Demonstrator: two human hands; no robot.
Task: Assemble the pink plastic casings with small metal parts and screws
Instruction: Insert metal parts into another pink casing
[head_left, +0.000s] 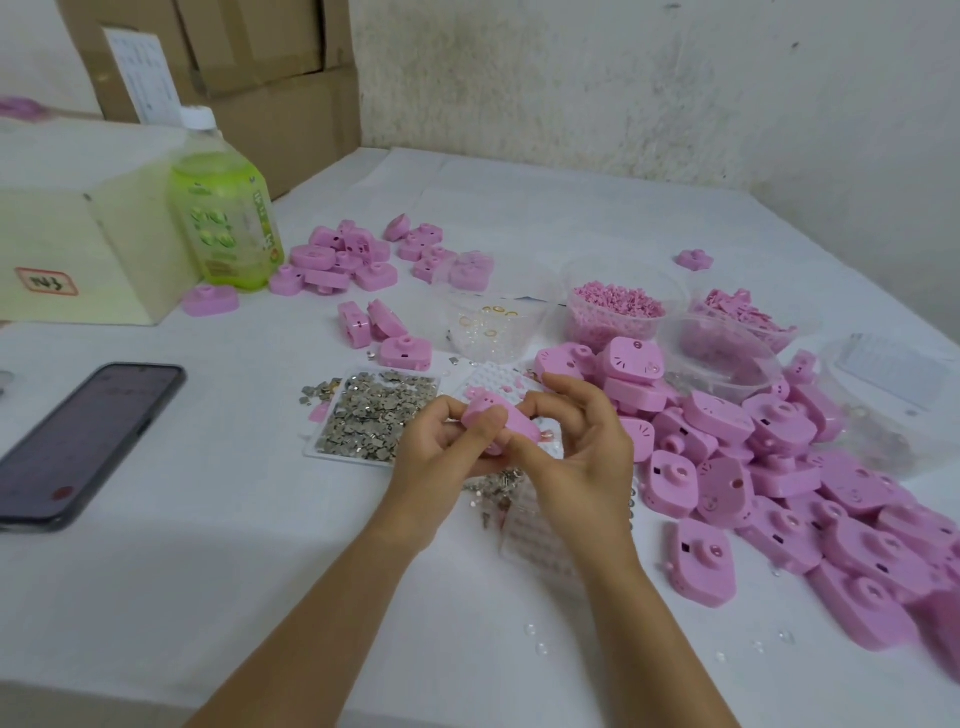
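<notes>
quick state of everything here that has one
held casing: gripped by both hands, off the table
left hand: fingers curled on the casing
right hand: fingers curled on the casing
green bottle: upright, capped
phone: flat, face up
metal parts tray: full
pink bits tub: full, uncovered

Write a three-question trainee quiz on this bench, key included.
1. True or false: the left hand and right hand both hold one pink casing.
2. The big heap of metal parts lies on which side of that casing? A) left B) right C) on the phone
3. Fill in: the green bottle stands beside the cream ___.
Key: 1 true; 2 A; 3 box.
</notes>
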